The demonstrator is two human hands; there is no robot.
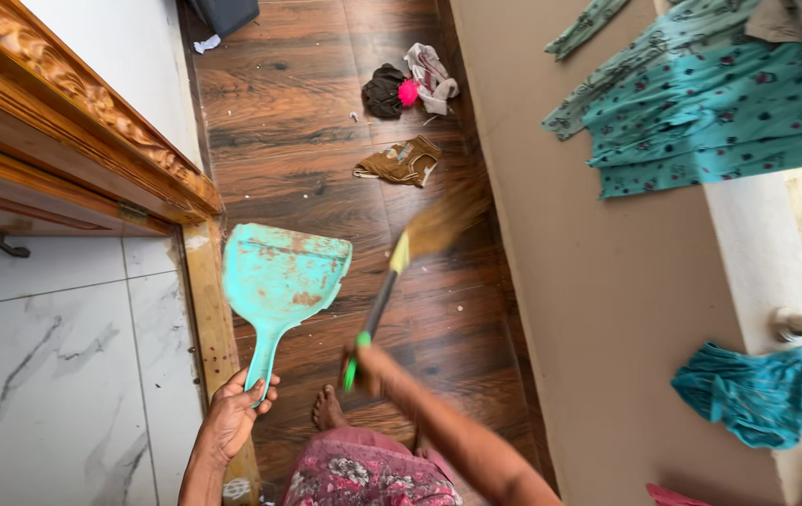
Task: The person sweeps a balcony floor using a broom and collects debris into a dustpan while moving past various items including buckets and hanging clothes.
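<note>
My left hand (237, 409) grips the handle of a worn teal dustpan (284, 276), whose pan is held above the dark wood-look floor (298, 122) near the door threshold. My right hand (370, 368) holds a broom (399, 270) by its dark handle with green end; its straw bristles are blurred and point away toward the wall. A bare foot (328, 409) shows between my hands, above pink patterned clothing.
Crumpled cloths lie farther along the floor: a brown one (403, 161), a black one (383, 91) and a white one (431, 77). A carved wooden door frame (73, 122) and marble tiles (54, 365) are left. Teal garments (701, 103) hang over the beige wall at right.
</note>
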